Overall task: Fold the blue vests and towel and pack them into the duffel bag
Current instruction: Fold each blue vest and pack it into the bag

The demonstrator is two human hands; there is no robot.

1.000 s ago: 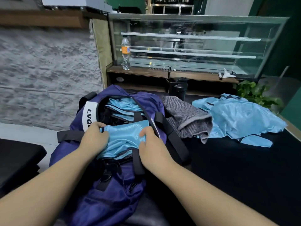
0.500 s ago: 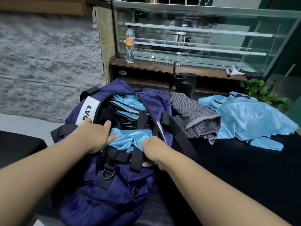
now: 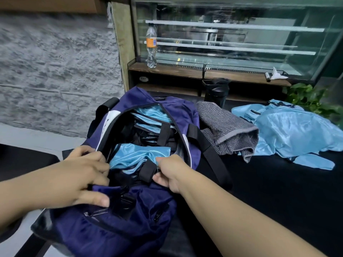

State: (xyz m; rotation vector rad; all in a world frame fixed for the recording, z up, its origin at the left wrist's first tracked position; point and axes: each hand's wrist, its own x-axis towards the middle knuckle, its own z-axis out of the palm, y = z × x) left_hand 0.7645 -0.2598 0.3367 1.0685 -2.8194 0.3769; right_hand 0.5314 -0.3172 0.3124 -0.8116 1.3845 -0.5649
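**Both hands at the mouth of the duffel bag**

The duffel bag (image 3: 118, 229), dark blue with black straps, lies unzipped at the near left edge of the black table (image 3: 278, 191). The left hand (image 3: 81, 175) reaches in from the left, palm down, fingers curled over the bag's near rim and thumb pressed on the outer fabric, gripping that rim. The right hand (image 3: 171, 172) enters from the lower right with the forearm extended, fingers closed around a black strap (image 3: 147, 171) and the edge of a folded blue vest (image 3: 139, 154) lying inside the opening. More folded vests (image 3: 152, 115) sit deeper in the bag. A grey towel (image 3: 226, 132) lies just beside the bag on its right, touching an unfolded blue vest (image 3: 297, 134) spread on the table.
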